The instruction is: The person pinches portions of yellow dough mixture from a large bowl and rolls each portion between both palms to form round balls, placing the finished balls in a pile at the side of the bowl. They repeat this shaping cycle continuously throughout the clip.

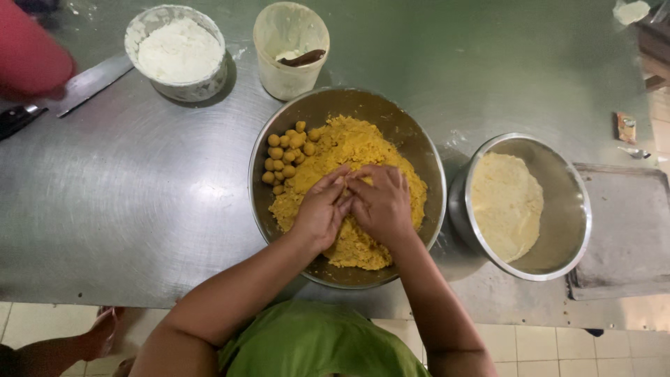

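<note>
A large steel bowl (419, 150) holds a heap of yellow crumbly dough (356, 143) and, at its left side, several small rolled yellow balls (286, 153). My left hand (322, 208) and my right hand (382, 202) rest side by side on the dough, fingertips meeting and pinching a bit of it between them. Both hands are palm down over the middle of the bowl.
A second steel bowl (569, 230) with pale flat dough stands to the right, next to a dark tray (628, 230). At the back are a bowl of white flour (178, 52), a cream plastic cup (289, 49) and a knife (77, 87). Another person's red sleeve (28, 56) is at top left.
</note>
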